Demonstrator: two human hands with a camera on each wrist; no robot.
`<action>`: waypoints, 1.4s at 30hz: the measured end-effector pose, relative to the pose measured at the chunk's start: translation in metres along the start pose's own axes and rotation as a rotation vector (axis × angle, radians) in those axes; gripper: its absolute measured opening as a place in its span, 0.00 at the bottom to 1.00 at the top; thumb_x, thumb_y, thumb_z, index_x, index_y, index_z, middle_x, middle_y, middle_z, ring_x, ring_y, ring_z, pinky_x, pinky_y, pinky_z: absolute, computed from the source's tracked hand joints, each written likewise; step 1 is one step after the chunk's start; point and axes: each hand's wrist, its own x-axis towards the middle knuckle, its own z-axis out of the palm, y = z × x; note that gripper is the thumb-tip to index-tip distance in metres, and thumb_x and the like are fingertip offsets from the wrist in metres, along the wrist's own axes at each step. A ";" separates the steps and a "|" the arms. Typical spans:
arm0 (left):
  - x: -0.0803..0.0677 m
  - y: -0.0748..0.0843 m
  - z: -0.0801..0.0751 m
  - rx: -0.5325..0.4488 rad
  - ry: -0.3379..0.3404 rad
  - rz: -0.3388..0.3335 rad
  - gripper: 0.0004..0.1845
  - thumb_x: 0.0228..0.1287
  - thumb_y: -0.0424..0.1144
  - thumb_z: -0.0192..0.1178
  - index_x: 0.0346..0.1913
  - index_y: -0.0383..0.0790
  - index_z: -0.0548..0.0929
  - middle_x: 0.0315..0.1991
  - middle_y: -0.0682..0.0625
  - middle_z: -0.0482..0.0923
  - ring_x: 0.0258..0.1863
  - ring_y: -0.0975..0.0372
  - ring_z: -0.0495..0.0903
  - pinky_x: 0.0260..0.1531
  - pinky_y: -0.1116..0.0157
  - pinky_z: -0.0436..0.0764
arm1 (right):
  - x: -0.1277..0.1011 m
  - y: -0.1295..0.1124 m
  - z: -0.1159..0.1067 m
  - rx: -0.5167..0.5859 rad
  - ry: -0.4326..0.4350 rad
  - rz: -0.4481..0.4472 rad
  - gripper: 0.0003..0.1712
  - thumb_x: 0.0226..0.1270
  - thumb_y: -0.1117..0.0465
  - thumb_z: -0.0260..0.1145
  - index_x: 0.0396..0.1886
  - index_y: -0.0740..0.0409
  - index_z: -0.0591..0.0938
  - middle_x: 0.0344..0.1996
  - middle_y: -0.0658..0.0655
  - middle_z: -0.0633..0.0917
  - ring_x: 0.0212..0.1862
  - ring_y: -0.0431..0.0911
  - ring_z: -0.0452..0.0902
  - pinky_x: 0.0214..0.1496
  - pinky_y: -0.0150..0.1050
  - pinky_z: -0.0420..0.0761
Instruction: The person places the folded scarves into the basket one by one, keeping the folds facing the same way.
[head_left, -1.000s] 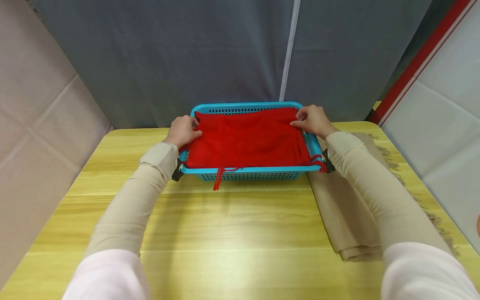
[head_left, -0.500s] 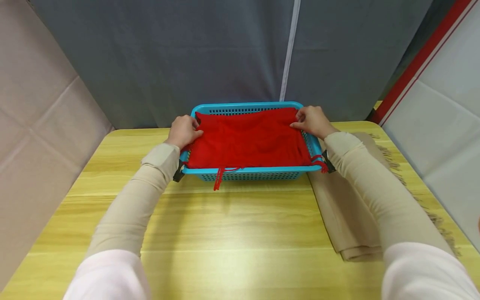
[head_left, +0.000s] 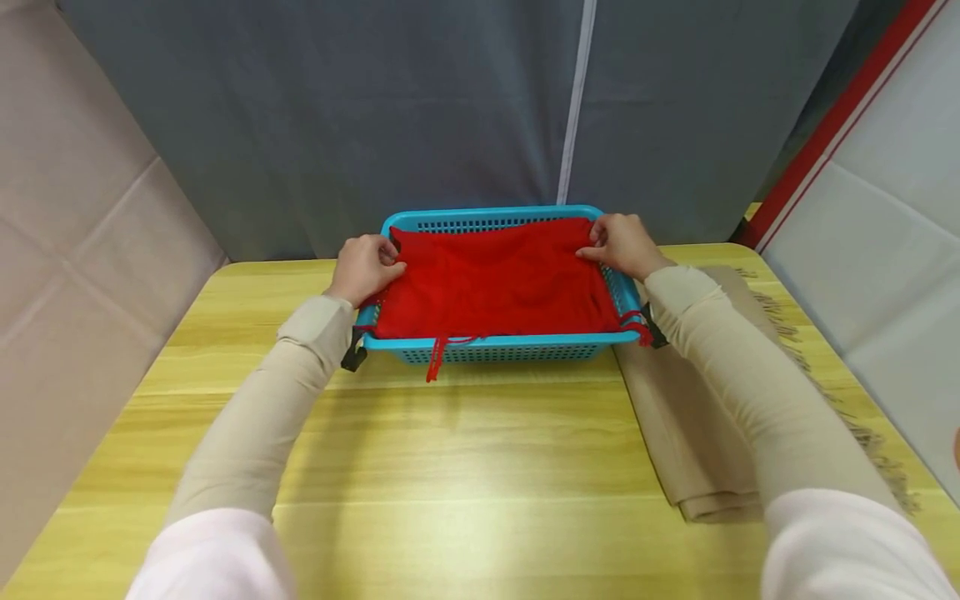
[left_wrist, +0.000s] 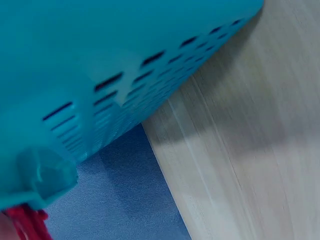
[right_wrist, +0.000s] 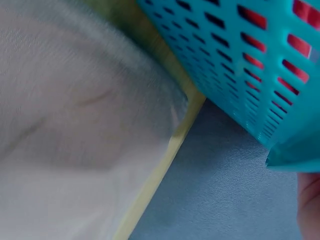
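Observation:
A folded red cloth with fringe lies in a teal slotted basket at the table's far middle. My left hand grips the cloth's far left corner at the basket rim. My right hand pinches the far right corner. Red fringe hangs over the basket's near wall. In the left wrist view only the basket's outer wall and a bit of red fringe show. In the right wrist view the basket wall shows red through its slots.
A folded beige cloth with fringe lies on the yellow wooden table right of the basket, under my right forearm. A grey curtain hangs behind the table. A beige panel stands at the left, a white one at the right.
Both hands stay on the cloth's far corners. The cloth has settled slightly lower in the basket; otherwise almost nothing has moved.

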 end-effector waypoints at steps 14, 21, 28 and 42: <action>-0.005 -0.003 -0.005 -0.041 0.036 -0.039 0.13 0.54 0.42 0.62 0.37 0.35 0.78 0.31 0.42 0.78 0.29 0.54 0.74 0.30 0.58 0.76 | -0.009 0.002 -0.009 0.310 0.059 0.109 0.18 0.53 0.56 0.67 0.34 0.67 0.75 0.27 0.62 0.80 0.20 0.43 0.77 0.24 0.29 0.77; -0.007 -0.003 -0.010 -0.033 0.112 -0.013 0.14 0.56 0.45 0.60 0.36 0.36 0.79 0.30 0.43 0.78 0.28 0.54 0.74 0.31 0.58 0.74 | -0.010 0.006 -0.014 0.383 0.057 0.134 0.20 0.53 0.54 0.67 0.36 0.66 0.75 0.28 0.61 0.80 0.22 0.40 0.78 0.28 0.31 0.78; -0.012 -0.001 -0.006 -0.090 0.197 0.016 0.14 0.56 0.47 0.59 0.35 0.37 0.80 0.28 0.45 0.78 0.25 0.57 0.72 0.28 0.60 0.73 | -0.016 0.005 -0.017 0.418 0.057 0.145 0.20 0.53 0.54 0.66 0.37 0.66 0.75 0.27 0.59 0.80 0.25 0.43 0.79 0.30 0.32 0.79; -0.028 0.025 -0.007 -0.311 0.250 0.085 0.15 0.55 0.50 0.60 0.34 0.41 0.81 0.27 0.50 0.77 0.22 0.61 0.74 0.26 0.67 0.74 | -0.043 0.013 -0.032 0.549 0.075 0.100 0.22 0.54 0.53 0.65 0.40 0.66 0.75 0.26 0.45 0.81 0.30 0.39 0.79 0.35 0.25 0.76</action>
